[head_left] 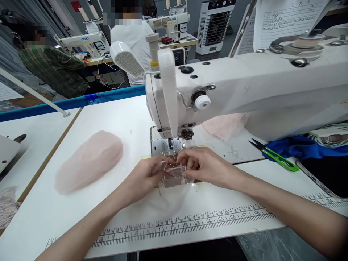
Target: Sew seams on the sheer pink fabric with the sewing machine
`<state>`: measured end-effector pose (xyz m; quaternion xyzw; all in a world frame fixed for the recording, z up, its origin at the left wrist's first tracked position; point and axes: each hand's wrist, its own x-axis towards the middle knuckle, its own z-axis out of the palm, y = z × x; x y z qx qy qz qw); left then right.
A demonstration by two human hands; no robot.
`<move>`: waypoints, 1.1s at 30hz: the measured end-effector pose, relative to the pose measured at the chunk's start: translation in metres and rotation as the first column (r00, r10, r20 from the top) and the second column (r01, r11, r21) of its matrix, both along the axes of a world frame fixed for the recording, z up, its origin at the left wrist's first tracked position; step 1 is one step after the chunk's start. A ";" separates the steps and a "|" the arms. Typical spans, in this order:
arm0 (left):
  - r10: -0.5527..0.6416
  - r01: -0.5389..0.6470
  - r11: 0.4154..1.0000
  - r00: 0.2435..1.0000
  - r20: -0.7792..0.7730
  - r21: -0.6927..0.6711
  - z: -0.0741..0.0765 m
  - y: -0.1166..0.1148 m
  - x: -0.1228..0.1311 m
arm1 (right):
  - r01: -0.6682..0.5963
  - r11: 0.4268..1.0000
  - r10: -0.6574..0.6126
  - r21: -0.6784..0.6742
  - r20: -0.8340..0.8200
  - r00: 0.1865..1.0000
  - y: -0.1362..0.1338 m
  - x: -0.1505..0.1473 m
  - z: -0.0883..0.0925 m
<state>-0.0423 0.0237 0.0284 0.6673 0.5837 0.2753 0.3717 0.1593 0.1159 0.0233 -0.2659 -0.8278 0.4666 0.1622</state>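
— Where the printed rule [176, 224] runs along the bench's [122, 116] near edge, what lies beyond?

— My left hand [148, 174] and right hand [206, 166], both pinched tight on the pink mesh piece [172, 171]. Its long axis runs left to right between them. The presser foot [170, 143] stands straight behind it, about equally near both hands.

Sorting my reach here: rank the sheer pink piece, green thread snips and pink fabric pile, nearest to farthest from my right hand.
1. Sheer pink piece, in fingers of the right hand.
2. Green thread snips, to its right.
3. Pink fabric pile, far left.
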 end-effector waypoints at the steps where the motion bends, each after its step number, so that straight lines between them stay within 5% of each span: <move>1: 0.025 -0.025 1.000 1.000 -0.001 0.001 0.000 0.000 0.000 | 0.014 1.000 -0.014 -0.022 -0.007 1.000 0.001 0.000 -0.001; 10: 0.151 -0.149 0.988 0.987 0.058 -0.031 -0.002 -0.003 0.009 | 0.122 0.922 -0.168 -0.367 -0.097 0.981 -0.008 -0.007 -0.008; 21: 0.199 -0.147 0.927 0.973 -0.118 0.346 -0.011 -0.003 0.010 | 0.158 0.971 -0.195 -0.178 -0.212 0.958 -0.012 -0.011 -0.008; 33: 0.210 -0.127 0.886 0.967 -0.141 0.445 -0.011 -0.002 0.013 | 0.113 0.991 -0.129 -0.077 -0.255 0.958 -0.013 -0.010 -0.006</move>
